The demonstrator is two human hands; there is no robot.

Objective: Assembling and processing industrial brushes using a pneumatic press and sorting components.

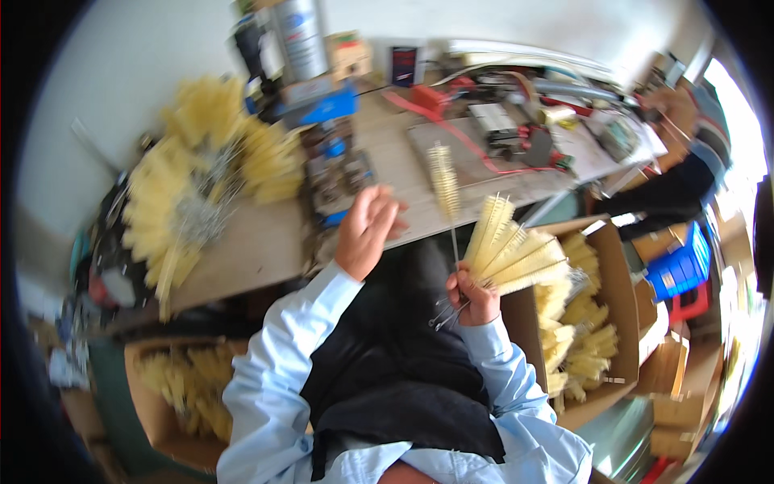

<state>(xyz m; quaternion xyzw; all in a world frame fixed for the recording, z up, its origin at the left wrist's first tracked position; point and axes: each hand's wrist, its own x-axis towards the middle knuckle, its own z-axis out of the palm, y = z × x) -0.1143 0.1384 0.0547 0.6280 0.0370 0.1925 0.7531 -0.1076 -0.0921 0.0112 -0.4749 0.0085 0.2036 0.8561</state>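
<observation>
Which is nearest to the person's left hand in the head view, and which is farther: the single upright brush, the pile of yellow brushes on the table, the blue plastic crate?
From the left hand:
1. Single upright brush, just to its right.
2. Pile of yellow brushes, on the table's left part.
3. Blue plastic crate, far right.

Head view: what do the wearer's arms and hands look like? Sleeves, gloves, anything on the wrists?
Both arms wear long, light blue shirt sleeves with buttoned-style cuffs reaching the wrists. The left hand and right hand are bare: no gloves. No watch or ring is visible, though motion blur hides fine detail.
</observation>
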